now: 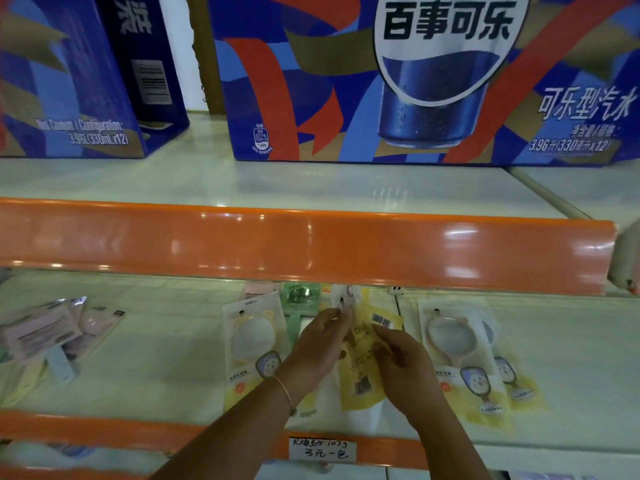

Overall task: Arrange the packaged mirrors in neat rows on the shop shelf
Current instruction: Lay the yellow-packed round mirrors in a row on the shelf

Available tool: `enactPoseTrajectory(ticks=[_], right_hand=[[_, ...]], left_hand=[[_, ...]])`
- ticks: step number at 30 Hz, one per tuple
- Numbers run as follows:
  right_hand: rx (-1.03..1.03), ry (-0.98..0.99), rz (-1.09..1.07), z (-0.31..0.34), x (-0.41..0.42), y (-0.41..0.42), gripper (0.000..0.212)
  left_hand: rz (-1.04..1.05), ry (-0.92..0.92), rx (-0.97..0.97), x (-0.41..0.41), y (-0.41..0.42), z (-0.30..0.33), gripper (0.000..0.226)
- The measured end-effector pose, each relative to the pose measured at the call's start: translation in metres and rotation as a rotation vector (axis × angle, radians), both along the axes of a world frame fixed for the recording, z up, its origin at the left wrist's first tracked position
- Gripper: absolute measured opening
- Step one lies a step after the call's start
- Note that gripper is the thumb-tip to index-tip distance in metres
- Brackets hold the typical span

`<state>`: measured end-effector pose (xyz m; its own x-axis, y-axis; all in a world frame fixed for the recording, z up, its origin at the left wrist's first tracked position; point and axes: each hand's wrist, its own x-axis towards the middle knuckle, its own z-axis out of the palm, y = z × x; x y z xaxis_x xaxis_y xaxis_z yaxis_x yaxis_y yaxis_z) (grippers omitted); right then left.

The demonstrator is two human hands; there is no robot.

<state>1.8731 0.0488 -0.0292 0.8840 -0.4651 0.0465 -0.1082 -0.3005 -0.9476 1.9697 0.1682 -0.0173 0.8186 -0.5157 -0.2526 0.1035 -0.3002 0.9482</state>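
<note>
Both my hands are over a yellow packaged mirror (362, 375) lying back-up with barcodes showing, on the lower shelf (166, 358). My left hand (320, 344) pinches the top of a pack near a white tag. My right hand (403, 355) grips the yellow pack's right edge. A mirror pack (251, 337) lies flat to the left, and two overlapping packs (457, 344) lie to the right. A green mirror pack (299, 299) sits behind, partly under the upper shelf's edge.
An orange shelf lip (277, 244) overhangs the back of the lower shelf. Large blue cola cartons (415, 81) stand on the upper shelf. Pink and mixed packets (41, 330) lie at the far left. A handwritten price label (322, 448) is on the front rail.
</note>
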Motion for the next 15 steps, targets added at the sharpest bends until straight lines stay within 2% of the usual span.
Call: enactPoseTrajectory(ticks=[3, 5, 8, 10, 12, 15], right_hand=[[-0.175, 0.067, 0.103, 0.010, -0.005, 0.005, 0.038], [-0.208, 0.102, 0.185, 0.009, -0.007, 0.005, 0.036], [-0.172, 0.132, 0.313, 0.010, -0.010, 0.006, 0.030], [-0.051, 0.138, 0.319, 0.011, -0.011, 0.006, 0.022], [0.064, 0.085, 0.138, 0.005, -0.012, 0.005, 0.025], [0.013, 0.134, -0.163, -0.004, -0.010, 0.000, 0.031]], left_hand=[[0.081, 0.397, -0.195, 0.011, -0.008, 0.008, 0.061], [0.132, 0.508, -0.222, 0.014, -0.009, 0.013, 0.051], [0.212, 0.413, -0.093, 0.017, -0.010, 0.009, 0.030], [0.286, 0.353, -0.048, 0.020, -0.007, 0.001, 0.029], [0.298, 0.358, -0.110, 0.021, -0.001, -0.002, 0.029], [0.256, 0.370, -0.195, 0.021, 0.007, -0.001, 0.028]])
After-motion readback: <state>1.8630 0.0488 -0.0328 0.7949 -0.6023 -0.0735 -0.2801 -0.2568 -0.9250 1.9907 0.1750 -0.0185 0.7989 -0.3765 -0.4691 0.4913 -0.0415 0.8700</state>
